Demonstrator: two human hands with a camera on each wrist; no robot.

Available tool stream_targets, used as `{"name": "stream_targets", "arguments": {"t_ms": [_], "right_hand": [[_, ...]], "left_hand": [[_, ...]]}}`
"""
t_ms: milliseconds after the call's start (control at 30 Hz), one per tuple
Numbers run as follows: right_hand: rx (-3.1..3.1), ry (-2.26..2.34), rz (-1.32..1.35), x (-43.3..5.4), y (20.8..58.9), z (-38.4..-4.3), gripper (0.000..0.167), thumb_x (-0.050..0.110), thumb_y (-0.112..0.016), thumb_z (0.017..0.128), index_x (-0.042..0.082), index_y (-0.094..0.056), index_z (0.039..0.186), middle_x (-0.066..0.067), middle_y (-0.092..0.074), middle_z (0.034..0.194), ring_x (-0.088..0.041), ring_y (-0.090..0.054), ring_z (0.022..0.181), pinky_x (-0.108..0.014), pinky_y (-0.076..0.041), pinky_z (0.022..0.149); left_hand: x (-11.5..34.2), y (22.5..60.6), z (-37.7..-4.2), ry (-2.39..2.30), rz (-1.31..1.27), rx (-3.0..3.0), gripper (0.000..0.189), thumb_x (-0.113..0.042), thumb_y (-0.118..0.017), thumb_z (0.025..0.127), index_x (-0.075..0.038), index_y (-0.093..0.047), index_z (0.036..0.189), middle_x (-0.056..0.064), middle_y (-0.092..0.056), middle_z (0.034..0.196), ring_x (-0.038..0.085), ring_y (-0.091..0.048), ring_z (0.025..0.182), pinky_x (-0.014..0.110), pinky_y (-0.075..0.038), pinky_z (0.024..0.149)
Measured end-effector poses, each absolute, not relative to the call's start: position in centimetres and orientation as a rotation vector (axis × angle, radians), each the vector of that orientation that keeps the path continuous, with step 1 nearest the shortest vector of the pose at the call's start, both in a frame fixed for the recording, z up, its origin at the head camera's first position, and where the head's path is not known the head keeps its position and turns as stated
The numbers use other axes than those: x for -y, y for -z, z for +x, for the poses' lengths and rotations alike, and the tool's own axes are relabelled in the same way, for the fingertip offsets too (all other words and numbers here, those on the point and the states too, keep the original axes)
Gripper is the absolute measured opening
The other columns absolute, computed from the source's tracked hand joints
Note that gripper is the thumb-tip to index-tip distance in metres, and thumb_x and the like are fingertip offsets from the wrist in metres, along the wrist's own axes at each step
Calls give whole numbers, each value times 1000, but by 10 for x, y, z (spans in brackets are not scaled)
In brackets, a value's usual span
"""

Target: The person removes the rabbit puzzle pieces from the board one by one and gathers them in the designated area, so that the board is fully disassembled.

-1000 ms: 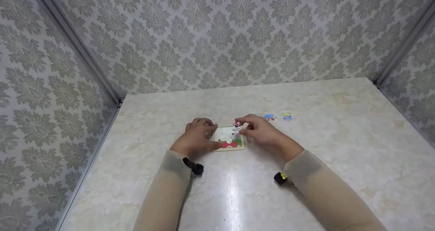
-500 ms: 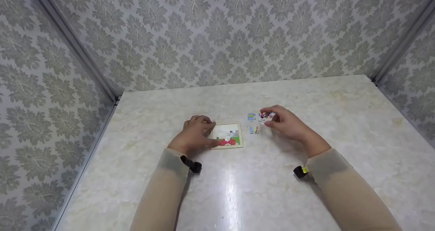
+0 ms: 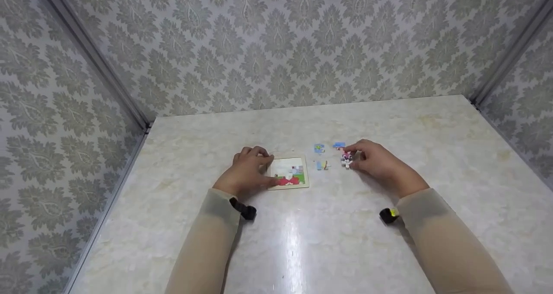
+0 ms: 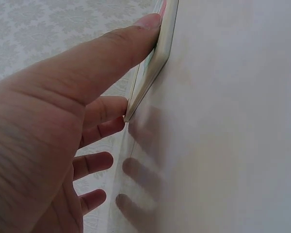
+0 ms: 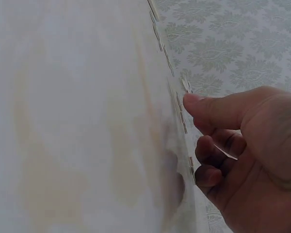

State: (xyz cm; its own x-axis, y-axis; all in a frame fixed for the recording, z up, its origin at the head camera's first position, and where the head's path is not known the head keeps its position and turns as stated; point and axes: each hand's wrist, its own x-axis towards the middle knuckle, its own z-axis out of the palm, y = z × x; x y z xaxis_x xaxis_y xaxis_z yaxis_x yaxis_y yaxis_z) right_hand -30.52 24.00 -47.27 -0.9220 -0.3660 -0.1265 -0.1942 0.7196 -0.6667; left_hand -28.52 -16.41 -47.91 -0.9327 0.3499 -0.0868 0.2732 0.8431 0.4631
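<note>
Wooden tray (image 3: 307,173), partly filled, on table (image 3: 337,242); left hand (image 3: 244,173) grips its left side, thumb at near corner. Right hand (image 3: 378,162) pinches pink-and-white piece (image 3: 347,160), right of tray. Blue-green piece (image 3: 319,148) and blue-yellow piece (image 3: 322,165) lie between; blue piece (image 3: 339,145) sits near right fingertips.

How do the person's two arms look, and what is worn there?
Long beige sleeves, each with a greyish patch at its end; a small black device by each wrist, the right one marked yellow. Left grip and right grip are bare.
</note>
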Motion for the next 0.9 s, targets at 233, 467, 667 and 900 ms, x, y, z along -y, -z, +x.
{"name": "stream_targets", "arguments": {"t_ms": [233,467,667,900], "right_hand": [[-2687,947,-453,-240,475,-303,51,12,-72,109,12,-65,160,-14,-66,147,-29,-54,115,-49,-45,104],[-2657,996,-394,-240,473,-300,54,12,-73,110,16,-62,164,-16,-63,153,-32,-55,123,-54,-45,111],[-2647,1021,-360,-239,468,-298,55,14,-74,110,14,-62,163,-19,-62,156,-35,-61,125,-55,-51,111],[-2654,1072,-421,-223,464,-298,51,14,-76,109,11,-65,159,-17,-66,146,-26,-61,103,-38,-51,88]], "left_hand": [[163,481,-284,-696,456,-2846,88,-52,-93,92,-22,-58,167,-4,-52,162,29,-36,158,55,-35,134],[163,481,-286,-699,498,-2837,87,-52,-93,92,-21,-60,166,-1,-54,160,30,-37,157,55,-33,133],[162,483,-288,-716,509,-2833,84,-54,-93,92,-22,-63,164,-1,-56,158,30,-38,155,55,-32,133],[165,478,-286,-722,506,-2818,87,-52,-92,93,-21,-59,167,-1,-53,161,30,-36,157,56,-33,133]]}}
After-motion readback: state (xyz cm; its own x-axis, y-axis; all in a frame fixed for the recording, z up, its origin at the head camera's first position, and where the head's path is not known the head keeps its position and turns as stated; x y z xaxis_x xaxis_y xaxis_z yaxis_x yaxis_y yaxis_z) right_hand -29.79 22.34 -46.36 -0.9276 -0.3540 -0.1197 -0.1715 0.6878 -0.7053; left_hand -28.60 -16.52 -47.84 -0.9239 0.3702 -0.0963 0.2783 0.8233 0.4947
